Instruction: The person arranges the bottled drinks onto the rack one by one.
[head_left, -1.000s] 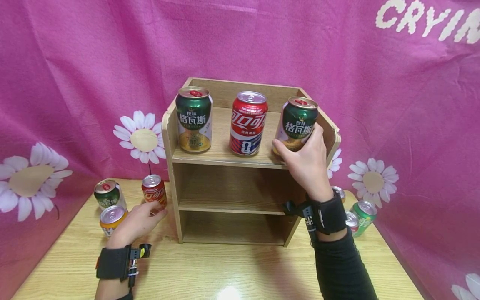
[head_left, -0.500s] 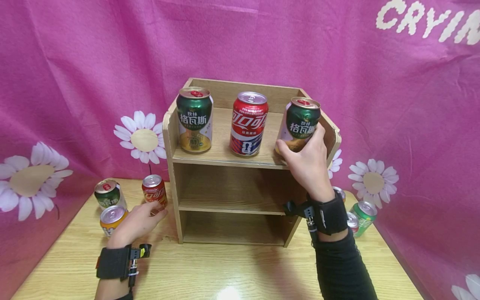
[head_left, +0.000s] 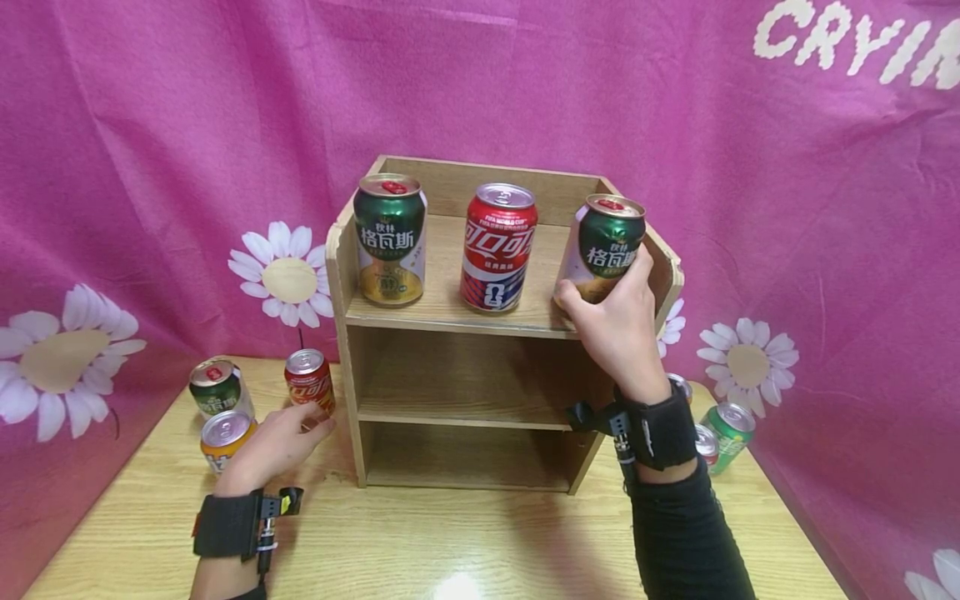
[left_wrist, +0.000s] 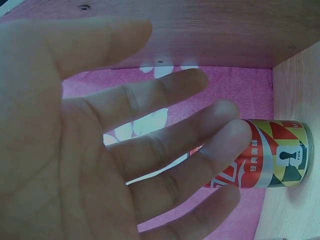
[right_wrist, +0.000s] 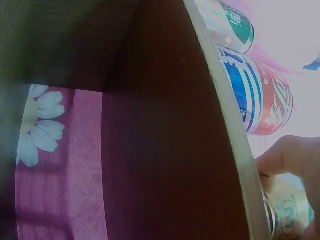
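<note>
On the top shelf's right end, my right hand (head_left: pixel 618 325) grips a green and gold kvass can (head_left: pixel 606 242), thumb on its left side and fingers round its right. The can stands upright close to the side panel. In the right wrist view, its gold lower part (right_wrist: pixel 287 207) shows at the shelf edge beside the thumb. A red cola can (head_left: pixel 498 247) stands mid-shelf, and another green kvass can (head_left: pixel 390 239) at the left end. My left hand (head_left: pixel 277 446) hovers low over the table with loosely spread fingers, holding nothing, near a red cola can (left_wrist: pixel 280 155).
The wooden shelf unit (head_left: pixel 465 425) has two lower compartments. Left of it stand a green kvass can (head_left: pixel 217 389) and an orange can (head_left: pixel 225 439). On the right are a green can (head_left: pixel 729 433) and a partly hidden red can (head_left: pixel 705 444). A pink floral cloth (head_left: pixel 480 83) hangs behind.
My right hand has shifted the kvass can slightly to the right along the top shelf, toward the side panel. The left hand has stayed in place.
</note>
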